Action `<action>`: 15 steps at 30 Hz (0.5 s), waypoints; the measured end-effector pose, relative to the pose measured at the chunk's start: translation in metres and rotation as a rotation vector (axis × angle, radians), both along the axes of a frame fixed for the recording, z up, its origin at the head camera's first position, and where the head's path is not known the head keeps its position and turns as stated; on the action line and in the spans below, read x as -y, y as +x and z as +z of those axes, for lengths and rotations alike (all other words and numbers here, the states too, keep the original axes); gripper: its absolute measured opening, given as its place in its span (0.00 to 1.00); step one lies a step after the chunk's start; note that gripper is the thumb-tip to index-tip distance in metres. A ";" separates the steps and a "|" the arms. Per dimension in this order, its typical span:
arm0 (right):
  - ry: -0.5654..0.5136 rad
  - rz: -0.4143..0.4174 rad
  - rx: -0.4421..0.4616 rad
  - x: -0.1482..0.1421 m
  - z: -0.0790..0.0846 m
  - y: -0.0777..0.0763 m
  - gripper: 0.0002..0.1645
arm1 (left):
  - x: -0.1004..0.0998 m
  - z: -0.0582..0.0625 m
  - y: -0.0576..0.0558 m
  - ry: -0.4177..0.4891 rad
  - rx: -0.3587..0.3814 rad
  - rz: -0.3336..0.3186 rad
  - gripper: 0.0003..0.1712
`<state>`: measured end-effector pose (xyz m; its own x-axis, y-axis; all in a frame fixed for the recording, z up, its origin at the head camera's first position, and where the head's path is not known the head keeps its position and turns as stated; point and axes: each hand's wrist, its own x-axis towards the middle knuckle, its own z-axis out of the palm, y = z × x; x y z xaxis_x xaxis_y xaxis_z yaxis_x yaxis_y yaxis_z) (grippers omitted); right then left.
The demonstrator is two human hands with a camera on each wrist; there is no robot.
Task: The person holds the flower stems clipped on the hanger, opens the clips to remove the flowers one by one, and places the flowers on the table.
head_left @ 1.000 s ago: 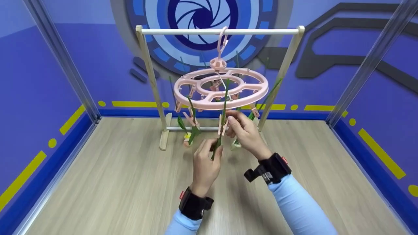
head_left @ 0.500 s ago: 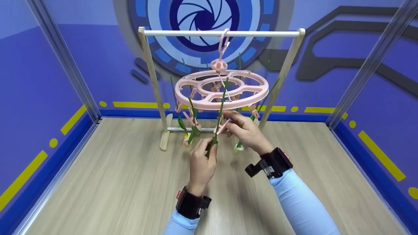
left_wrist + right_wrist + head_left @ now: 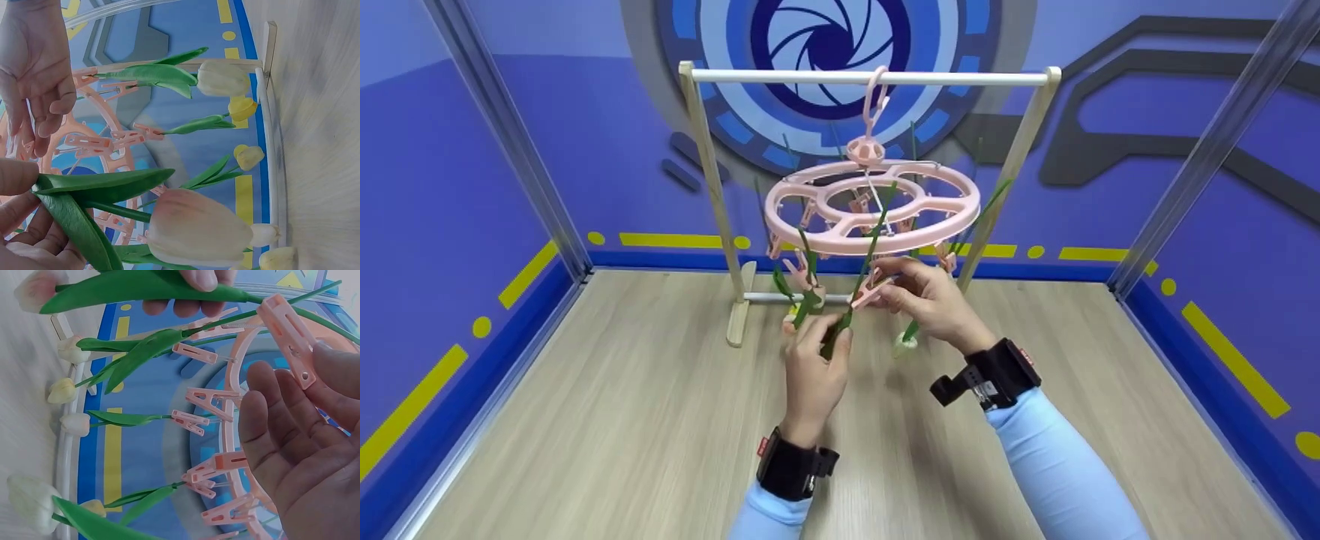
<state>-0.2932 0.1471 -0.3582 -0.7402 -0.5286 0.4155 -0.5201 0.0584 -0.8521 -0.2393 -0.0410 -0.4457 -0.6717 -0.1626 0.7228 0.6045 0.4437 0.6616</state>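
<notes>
My left hand (image 3: 816, 375) pinches an artificial tulip (image 3: 197, 228) by its stem and leaves, the pale pink bloom pointing downward. Its green stem slants up in front of the hanger ring. Between thumb and fingers my right hand (image 3: 934, 304) pinches a pink clothespin (image 3: 289, 340), tilted, with its tip at the stem. Whether the clothespin's tip grips the stem, I cannot tell. Above both hands is a round pink clip hanger (image 3: 877, 244), hooked over a rack's bar (image 3: 780, 76). More tulips hang bloom-down from its clips, including a white tulip (image 3: 222, 79) and a yellow tulip (image 3: 243, 109).
The rack's wooden posts (image 3: 706, 157) stand on either side of the hanger, joined by a low white rail (image 3: 273, 152). A wood-grain tabletop (image 3: 660, 420) lies below. Blue printed walls (image 3: 510, 150) enclose the back and sides.
My left hand has shifted left, and the tulip stem has gone from nearly upright to slanted. In my right hand the clothespin has turned from upright to tilted against the stem.
</notes>
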 end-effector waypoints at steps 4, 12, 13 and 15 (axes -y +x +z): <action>-0.008 0.003 0.019 0.000 0.001 0.001 0.23 | 0.001 0.000 -0.001 0.007 -0.003 -0.001 0.08; 0.019 -0.031 -0.015 -0.002 -0.001 0.001 0.23 | 0.002 0.000 0.000 0.011 0.003 0.011 0.07; 0.025 -0.037 -0.022 -0.002 0.000 0.001 0.23 | 0.003 0.000 0.000 0.013 0.005 0.012 0.07; 0.039 -0.059 -0.043 -0.003 0.000 0.001 0.22 | 0.003 0.001 0.000 0.018 0.010 0.010 0.07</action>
